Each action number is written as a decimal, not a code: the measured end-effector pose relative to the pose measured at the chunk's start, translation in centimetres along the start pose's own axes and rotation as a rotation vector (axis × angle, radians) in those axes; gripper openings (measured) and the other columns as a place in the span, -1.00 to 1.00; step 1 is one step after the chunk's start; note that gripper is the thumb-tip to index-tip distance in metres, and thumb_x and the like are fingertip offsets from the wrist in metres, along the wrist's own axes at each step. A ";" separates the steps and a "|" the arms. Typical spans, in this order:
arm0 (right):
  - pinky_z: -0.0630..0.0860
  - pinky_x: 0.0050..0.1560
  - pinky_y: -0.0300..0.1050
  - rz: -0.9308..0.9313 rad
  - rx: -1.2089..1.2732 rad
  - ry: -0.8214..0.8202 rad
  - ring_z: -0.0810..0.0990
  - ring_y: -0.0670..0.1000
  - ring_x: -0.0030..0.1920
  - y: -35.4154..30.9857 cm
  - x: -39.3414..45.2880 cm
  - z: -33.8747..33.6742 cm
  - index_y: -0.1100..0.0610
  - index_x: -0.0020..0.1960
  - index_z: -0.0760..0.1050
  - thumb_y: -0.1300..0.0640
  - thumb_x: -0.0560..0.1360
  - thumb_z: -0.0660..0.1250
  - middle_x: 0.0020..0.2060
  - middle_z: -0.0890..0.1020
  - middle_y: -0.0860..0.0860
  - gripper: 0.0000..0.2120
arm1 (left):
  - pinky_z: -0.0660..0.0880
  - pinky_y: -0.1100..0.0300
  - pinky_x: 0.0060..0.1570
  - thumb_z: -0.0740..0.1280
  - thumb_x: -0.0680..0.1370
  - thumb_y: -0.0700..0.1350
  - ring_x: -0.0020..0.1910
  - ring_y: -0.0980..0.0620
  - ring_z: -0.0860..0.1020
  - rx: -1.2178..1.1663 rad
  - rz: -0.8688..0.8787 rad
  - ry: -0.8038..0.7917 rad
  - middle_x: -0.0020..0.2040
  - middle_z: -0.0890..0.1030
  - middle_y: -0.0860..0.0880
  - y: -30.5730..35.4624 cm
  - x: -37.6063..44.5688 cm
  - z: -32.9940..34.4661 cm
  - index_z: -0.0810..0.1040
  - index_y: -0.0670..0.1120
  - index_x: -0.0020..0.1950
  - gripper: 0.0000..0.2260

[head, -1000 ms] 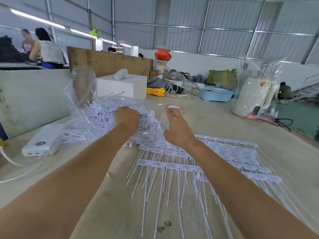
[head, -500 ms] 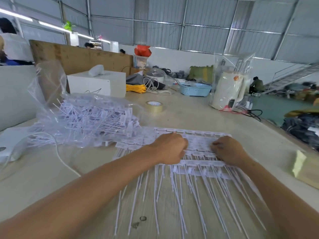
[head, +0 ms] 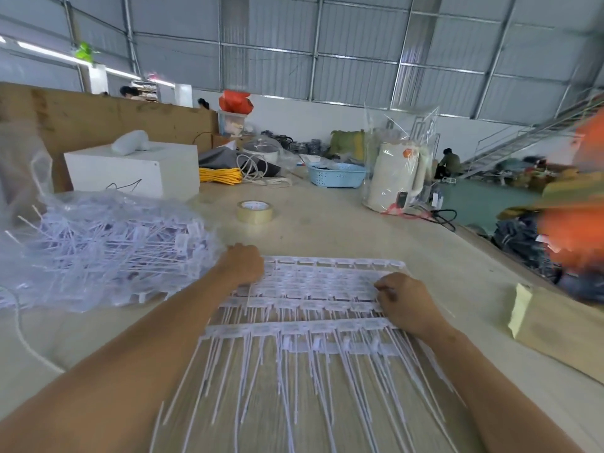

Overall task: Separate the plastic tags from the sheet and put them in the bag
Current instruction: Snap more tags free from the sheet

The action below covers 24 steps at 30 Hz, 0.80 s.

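A stack of white plastic tag sheets [head: 313, 286] lies flat on the table in front of me, long thin tails pointing toward me. My left hand [head: 243, 264] sits with curled fingers on the stack's left edge. My right hand [head: 403, 300] curls over the right edge and its fingertips pinch a strip there. To the left a clear plastic bag [head: 98, 246] lies on its side, stuffed with loose white tags.
A roll of tan tape [head: 255, 211] stands beyond the sheets. A white box [head: 130, 173], yellow cord, a blue basket [head: 336, 174] and a bagged white kettle [head: 395, 178] sit further back. A brown paper packet [head: 552, 325] lies right, near the table's edge. A white cable trails left.
Both hands left the bag and came back to the sheet stack, left hand to its left edge, right hand to its right edge. My view swung right.
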State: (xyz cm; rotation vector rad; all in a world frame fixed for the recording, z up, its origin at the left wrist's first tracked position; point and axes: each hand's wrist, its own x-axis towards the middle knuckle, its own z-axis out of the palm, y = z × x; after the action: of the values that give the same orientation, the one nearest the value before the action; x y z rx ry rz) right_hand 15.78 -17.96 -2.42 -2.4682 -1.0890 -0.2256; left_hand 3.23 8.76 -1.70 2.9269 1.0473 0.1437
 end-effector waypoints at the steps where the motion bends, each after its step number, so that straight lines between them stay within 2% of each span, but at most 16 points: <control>1: 0.44 0.14 -0.07 -0.008 -0.010 0.002 0.54 0.15 0.10 0.0 0.1 0.1 0.27 0.09 0.57 0.26 0.53 0.19 0.09 0.60 0.18 -0.77 | 0.40 0.07 0.15 0.11 0.62 -0.11 0.19 -0.17 0.49 -0.032 -0.002 -0.005 0.21 0.52 -0.23 -0.1 0.2 0.0 0.48 -0.24 0.21 -0.70; 5: 0.45 0.06 -0.01 -0.021 -0.021 0.009 0.53 0.17 0.01 -0.2 0.3 0.4 0.35 -0.01 0.56 0.28 0.53 0.16 0.00 0.60 0.22 -0.78 | 0.45 0.09 0.09 0.18 0.59 -0.20 0.17 -0.13 0.51 -0.051 0.057 0.022 0.19 0.54 -0.18 0.5 0.5 -0.5 0.53 -0.23 0.18 -0.76; 10: 0.47 0.02 -0.01 -0.030 -0.051 0.025 0.54 0.17 0.00 -0.3 0.3 0.4 0.34 -0.01 0.56 0.27 0.54 0.16 0.00 0.59 0.20 -0.78 | 0.45 0.05 0.14 0.23 0.52 -0.29 0.20 -0.14 0.48 -0.003 0.054 0.095 0.19 0.51 -0.18 1.1 0.2 -1.1 0.53 -0.22 0.18 -0.75; 13: 0.47 0.00 -0.04 -0.026 -0.065 0.022 0.54 0.17 0.00 -0.3 0.4 0.5 0.32 -0.01 0.56 0.26 0.54 0.16 0.00 0.59 0.19 -0.78 | 0.41 0.07 0.13 0.17 0.59 -0.21 0.19 -0.16 0.45 -0.069 0.085 0.159 0.18 0.48 -0.22 1.2 0.2 -1.9 0.52 -0.22 0.21 -0.75; 15: 0.45 0.00 -0.09 -0.023 -0.069 0.026 0.54 0.16 0.02 -0.2 0.4 0.5 0.30 0.01 0.56 0.25 0.54 0.16 0.03 0.59 0.18 -0.78 | 0.43 0.07 0.10 0.14 0.63 -0.13 0.14 -0.18 0.48 -0.179 0.111 0.170 0.13 0.51 -0.25 1.5 0.0 -2.9 0.55 -0.23 0.13 -0.74; 17: 0.42 0.03 -0.12 -0.020 -0.074 0.042 0.53 0.14 0.07 -0.2 0.2 0.5 0.27 0.08 0.57 0.24 0.54 0.17 0.08 0.60 0.16 -0.76 | 0.46 0.05 0.02 0.17 0.62 -0.08 0.07 -0.18 0.52 -0.304 0.139 0.178 0.03 0.56 -0.22 2.2 -0.2 -4.1 0.56 -0.22 0.02 -0.74; 19: 0.40 0.10 -0.15 -0.016 -0.070 0.062 0.52 0.13 0.14 -0.1 0.1 0.5 0.24 0.18 0.55 0.23 0.54 0.18 0.15 0.58 0.13 -0.72 | 0.40 0.11 -0.13 0.18 0.62 -0.07 -0.02 -0.14 0.53 -0.348 0.186 0.211 -0.06 0.52 -0.15 3.3 -0.9 -5.6 0.52 -0.16 -0.07 -0.79; 22: 0.39 0.13 -0.18 0.022 -0.022 0.102 0.51 0.12 0.19 0.1 0.0 0.3 0.19 0.25 0.52 0.23 0.52 0.21 0.21 0.57 0.11 -0.68 | 0.39 0.14 -0.21 0.18 0.62 -0.04 -0.16 0.00 0.50 -0.268 0.272 0.329 -0.06 0.45 -0.06 4.8 -2.3 -8.0 0.49 -0.12 -0.09 -0.80; 24: 0.40 0.16 -0.15 0.055 0.022 0.159 0.53 0.13 0.17 0.1 0.1 -0.1 0.19 0.25 0.52 0.26 0.50 0.24 0.19 0.58 0.11 -0.67 | 0.33 0.21 -0.35 0.19 0.62 -0.02 -0.26 0.10 0.45 -0.194 0.328 0.417 -0.08 0.45 -0.01 5.8 -3.7 -10.0 0.49 -0.10 -0.10 -0.79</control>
State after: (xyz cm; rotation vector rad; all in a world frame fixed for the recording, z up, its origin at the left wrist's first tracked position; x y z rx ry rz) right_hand 15.93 -18.05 -2.37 -2.4107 -0.9511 -0.3842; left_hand 3.13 1.90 8.31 2.9232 0.5242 0.8415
